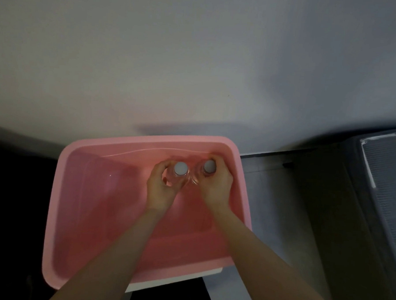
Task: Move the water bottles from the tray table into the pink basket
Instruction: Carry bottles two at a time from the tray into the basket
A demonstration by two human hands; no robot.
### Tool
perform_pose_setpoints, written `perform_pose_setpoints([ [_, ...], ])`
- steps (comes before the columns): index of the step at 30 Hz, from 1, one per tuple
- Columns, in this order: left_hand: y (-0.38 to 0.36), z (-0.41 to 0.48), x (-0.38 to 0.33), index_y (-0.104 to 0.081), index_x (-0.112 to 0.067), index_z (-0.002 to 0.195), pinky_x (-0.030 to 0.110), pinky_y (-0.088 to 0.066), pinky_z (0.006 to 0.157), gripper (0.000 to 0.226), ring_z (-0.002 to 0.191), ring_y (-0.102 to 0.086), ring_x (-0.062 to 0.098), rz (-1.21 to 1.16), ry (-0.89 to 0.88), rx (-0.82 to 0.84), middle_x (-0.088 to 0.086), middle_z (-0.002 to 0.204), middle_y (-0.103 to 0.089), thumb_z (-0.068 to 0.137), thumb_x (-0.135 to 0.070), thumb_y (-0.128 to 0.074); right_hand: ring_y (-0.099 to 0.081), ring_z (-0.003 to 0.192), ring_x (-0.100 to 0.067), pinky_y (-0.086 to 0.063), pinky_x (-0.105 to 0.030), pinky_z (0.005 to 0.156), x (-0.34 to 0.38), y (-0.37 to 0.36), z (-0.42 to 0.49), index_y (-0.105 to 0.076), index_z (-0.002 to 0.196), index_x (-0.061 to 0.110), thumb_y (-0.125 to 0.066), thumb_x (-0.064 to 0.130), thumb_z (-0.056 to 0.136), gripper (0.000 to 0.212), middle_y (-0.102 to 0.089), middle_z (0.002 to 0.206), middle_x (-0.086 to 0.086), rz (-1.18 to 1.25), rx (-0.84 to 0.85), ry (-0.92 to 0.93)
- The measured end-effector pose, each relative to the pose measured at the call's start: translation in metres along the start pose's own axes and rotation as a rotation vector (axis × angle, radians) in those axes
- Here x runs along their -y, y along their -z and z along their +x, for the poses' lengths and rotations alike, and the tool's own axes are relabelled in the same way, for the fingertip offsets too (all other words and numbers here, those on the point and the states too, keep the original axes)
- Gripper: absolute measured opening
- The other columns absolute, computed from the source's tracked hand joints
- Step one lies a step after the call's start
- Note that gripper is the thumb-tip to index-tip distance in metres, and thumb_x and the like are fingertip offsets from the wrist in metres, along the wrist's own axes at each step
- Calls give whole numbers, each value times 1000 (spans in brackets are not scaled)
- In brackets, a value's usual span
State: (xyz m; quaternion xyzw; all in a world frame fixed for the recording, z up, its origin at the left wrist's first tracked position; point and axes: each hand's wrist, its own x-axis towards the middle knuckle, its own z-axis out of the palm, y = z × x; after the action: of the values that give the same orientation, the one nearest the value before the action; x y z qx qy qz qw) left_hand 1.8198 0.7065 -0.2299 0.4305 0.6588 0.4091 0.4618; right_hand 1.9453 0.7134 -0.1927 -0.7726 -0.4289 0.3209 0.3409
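The pink basket (59, 202) fills the lower middle of the head view, seen from above. Inside it, near the far right corner, two clear water bottles stand upright side by side. My left hand (159, 190) is wrapped around the left water bottle (180, 168), whose white cap points up at me. My right hand (215, 185) grips the right water bottle (209, 166), also white-capped. Both bottle bodies are mostly hidden by my fingers. Whether they touch the basket floor I cannot tell. The tray table is not in view.
A plain grey wall (197, 58) rises behind the basket. A grey ribbed appliance or panel (382, 194) stands at the right. A white support edge (174, 279) shows under the basket's near rim. The left side is dark.
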Motion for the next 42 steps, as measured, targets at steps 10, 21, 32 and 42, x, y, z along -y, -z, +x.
perform_pose_setpoints([
  [10, 20, 2, -20, -59, -21, 113, 8, -36, 97, 58, 109, -49, -17, 111, -145, 114, -8, 117, -60, 61, -21, -84, -54, 90, 1, -40, -7, 77, 18, 17, -11, -59, 113, 21, -71, 8, 75, 42, -59, 99, 20, 1, 3, 89],
  [21, 129, -47, -162, -61, -17, 124, 13, -39, 102, 30, 119, -55, 0, -136, -156, -51, -8, 126, -63, 94, -12, -57, -55, 114, -14, -36, -18, 98, 137, 113, -47, -60, 119, 14, -52, 32, 77, 47, -60, 121, 1, -26, 58, 399],
  [32, 347, -235, -270, -58, -21, 130, 23, -45, 101, 35, 123, -53, 1, -113, -403, -787, -10, 128, -61, 96, -16, -54, -23, 140, -2, -26, -24, 108, 330, 109, -165, -48, 137, 27, -31, 56, 90, 58, -34, 151, 12, -71, 402, 1084],
  [42, 423, -632, -204, -55, -23, 130, 21, -35, 102, 47, 125, -51, 9, 130, -117, -1590, -4, 132, -58, 88, -3, -63, -34, 137, -17, -31, -35, 111, 372, 57, -462, -51, 135, 17, -48, 48, 90, 55, -43, 146, -2, 142, 945, 1543],
])
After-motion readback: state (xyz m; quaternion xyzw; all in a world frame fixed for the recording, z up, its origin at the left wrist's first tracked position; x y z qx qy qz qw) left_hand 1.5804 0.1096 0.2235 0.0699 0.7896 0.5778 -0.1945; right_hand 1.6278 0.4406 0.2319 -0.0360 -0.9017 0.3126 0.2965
